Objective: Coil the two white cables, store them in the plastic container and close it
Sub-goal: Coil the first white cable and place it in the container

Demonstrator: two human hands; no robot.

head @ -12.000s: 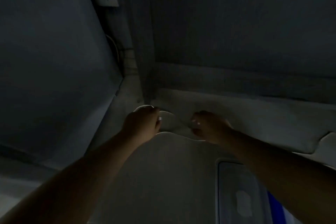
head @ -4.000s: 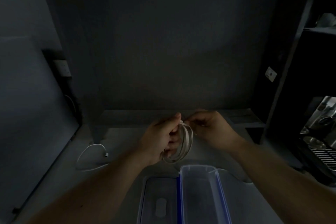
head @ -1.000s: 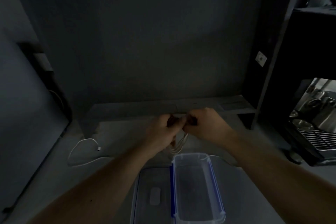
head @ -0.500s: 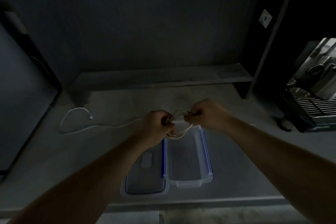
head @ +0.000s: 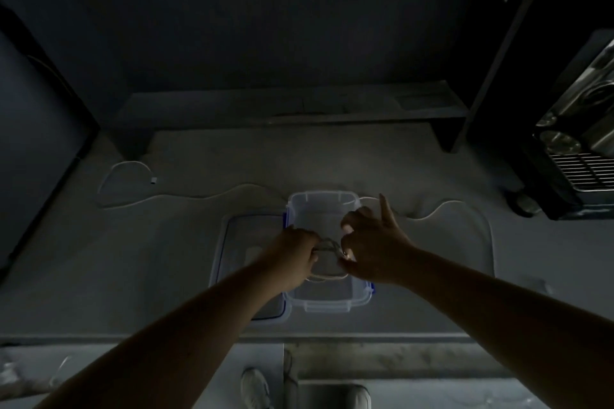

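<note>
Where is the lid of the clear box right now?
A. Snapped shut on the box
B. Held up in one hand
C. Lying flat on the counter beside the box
C: the lid lies flat on the counter against the left side of the open plastic container, while both hands hold the coiled cable over the container.

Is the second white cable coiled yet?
No. The second cable lies uncoiled on the counter, behind the open container.

Both hands over open plastic container (head: 320, 209): left hand (head: 294, 251) and right hand (head: 372, 247) pinch coiled white cable (head: 327, 276) above it. Lid (head: 232, 242) beside container, left. Second white cable (head: 133, 166) loose on counter (head: 365, 163).
</note>
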